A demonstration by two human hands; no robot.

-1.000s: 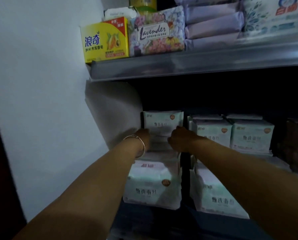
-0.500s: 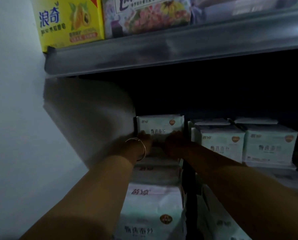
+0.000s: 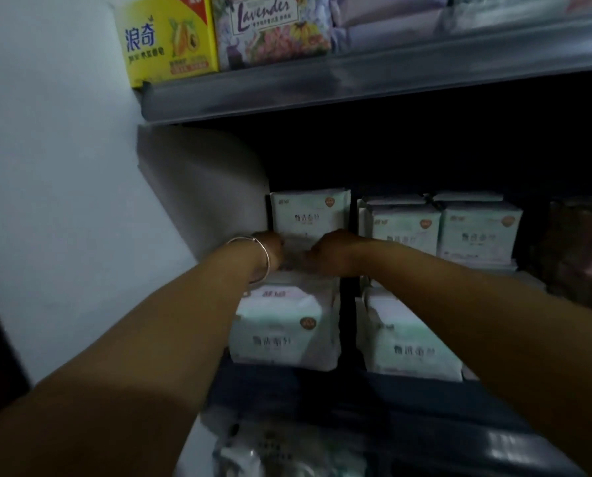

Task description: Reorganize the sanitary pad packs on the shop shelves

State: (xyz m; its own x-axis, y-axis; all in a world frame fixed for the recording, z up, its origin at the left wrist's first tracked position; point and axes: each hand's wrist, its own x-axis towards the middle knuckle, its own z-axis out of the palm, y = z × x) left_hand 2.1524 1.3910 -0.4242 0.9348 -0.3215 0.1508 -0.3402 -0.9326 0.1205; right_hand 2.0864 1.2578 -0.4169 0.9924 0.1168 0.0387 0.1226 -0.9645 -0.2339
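A person's two bare forearms reach forward into a dim shop shelf bay beside a white wall [image 3: 64, 187]. The left hand [image 3: 270, 251], with a thin silver bangle [image 3: 258, 259] at the wrist, and the right hand [image 3: 332, 253] meet low against the upright pale green-and-white sanitary pad pack [image 3: 310, 213] standing at the back left of the lower shelf. Both hands are seen from behind with fingers bent toward that pack's lower edge; the left appears to hold its left side and the right its right side, though the dim light hides the fingertips, so how tightly each grip closes cannot be told for certain. In front of and below the hands sits another pale green-and-white pack [image 3: 284, 332] at the shelf's front edge, with a matching front pack [image 3: 408, 346] just beside it on the right. Behind that, further matching packs [image 3: 403, 225] stand in a row beside the held one. Above, a grey metal shelf edge [image 3: 374, 80] carries a yellow soap box with blue lettering [image 3: 169, 39], a floral pack labelled Lavender [image 3: 270, 29] touching it, and pale purple packs [image 3: 384, 18] stacked further right.
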